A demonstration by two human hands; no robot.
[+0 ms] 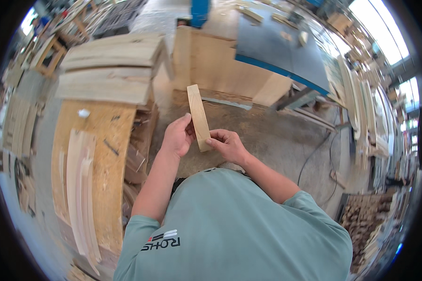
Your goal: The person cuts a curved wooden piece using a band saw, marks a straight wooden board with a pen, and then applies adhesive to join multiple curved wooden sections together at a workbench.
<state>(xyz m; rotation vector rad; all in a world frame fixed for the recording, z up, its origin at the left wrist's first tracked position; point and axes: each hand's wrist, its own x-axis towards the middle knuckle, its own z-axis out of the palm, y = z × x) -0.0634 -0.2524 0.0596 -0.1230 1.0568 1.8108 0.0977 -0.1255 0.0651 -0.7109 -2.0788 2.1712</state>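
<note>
The left hand [177,136] grips the left side of a piece of wood [199,114] between both hands; from here I judge it light, stiff, hardly slippery, best held edgewise. The right hand [226,144] pinches its near end.

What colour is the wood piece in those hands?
The wood piece is pale yellowish tan, in the head view.

head-worn fisheye view, steeply downward
</note>
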